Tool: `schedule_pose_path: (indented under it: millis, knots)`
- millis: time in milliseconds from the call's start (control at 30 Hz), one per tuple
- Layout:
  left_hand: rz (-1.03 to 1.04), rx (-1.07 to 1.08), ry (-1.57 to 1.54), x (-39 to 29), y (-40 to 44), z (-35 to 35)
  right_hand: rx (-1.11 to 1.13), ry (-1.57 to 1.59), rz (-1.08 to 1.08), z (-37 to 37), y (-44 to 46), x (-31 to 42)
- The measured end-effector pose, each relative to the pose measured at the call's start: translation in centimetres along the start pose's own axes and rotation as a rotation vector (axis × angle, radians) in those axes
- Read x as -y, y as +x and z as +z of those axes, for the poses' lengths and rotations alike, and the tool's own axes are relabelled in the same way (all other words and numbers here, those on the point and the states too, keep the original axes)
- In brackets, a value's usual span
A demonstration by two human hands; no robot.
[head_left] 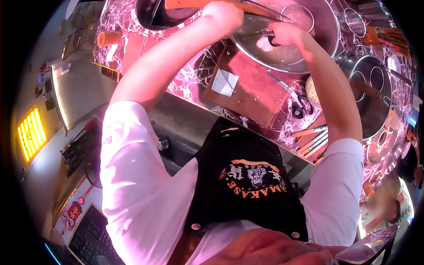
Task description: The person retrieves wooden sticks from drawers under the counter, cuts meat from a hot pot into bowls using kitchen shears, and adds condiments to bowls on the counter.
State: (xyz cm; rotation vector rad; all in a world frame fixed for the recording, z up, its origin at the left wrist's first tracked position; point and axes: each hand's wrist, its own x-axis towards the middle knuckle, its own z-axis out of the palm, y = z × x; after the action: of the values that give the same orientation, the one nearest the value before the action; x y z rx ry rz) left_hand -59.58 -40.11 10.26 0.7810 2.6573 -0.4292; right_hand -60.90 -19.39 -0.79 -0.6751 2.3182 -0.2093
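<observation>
At the top, my left hand (223,18) is closed in a fist beside a long orange-brown wooden piece (185,4); what its fingers hold is hidden. My right hand (286,34) is closed over the large metal pot (282,68), around a black loop handle (274,43) that looks like that of scissors, with a thin blade pointing left. Pale liquid fills the pot. A whitish lump (264,44) shows just beside the handle. Behind my right hand, a round wire strainer (313,20) rests in the pot.
Black-handled scissors (299,104) lie beside a brown board (251,88) with a paper note (225,82). Several sticks or pens (313,137) sit at the counter's edge. Right of my arm stands a second pot (384,106) with a wooden-handled tool (366,89). Another person (384,203) is at lower right.
</observation>
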Motion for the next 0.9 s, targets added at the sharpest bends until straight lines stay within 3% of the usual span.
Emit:
schedule_pose_path:
  millis: [133, 200, 300, 333, 400, 533, 600, 900]
  knots:
    - [-0.048, -0.015, 0.025, -0.3, -0.8, 0.0, -0.139, 0.182, -0.110, 1.8, -0.7, -2.9]
    - [-0.175, 0.083, -0.142, 0.8, -2.5, -1.0, -0.122, 0.226, -0.112, 0.9, -2.7, -2.6]
    - [-0.264, -0.002, -0.160, 1.8, -6.6, 0.1, -0.054, 0.378, -0.010, 1.0, -4.0, -2.6]
    - [-0.308, -0.055, -0.235, 1.7, -8.5, 0.1, -0.063, 0.373, -0.016, 1.0, -4.9, -3.0]
    - [-0.306, -0.110, -0.267, 1.8, -10.9, 1.2, -0.241, 0.331, -0.248, 1.3, -6.9, -3.4]
    - [-0.348, -0.180, -0.345, 0.2, -13.8, -0.2, -0.260, 0.375, -0.258, 1.1, -10.2, -3.0]
    - [-0.376, -0.146, -0.348, -0.7, -14.2, -1.2, -0.392, 0.355, -0.337, 2.3, -10.9, -3.8]
    - [-0.377, -0.072, -0.420, -1.0, -12.7, 0.3, -0.488, 0.143, -0.244, 1.9, -15.7, -0.9]
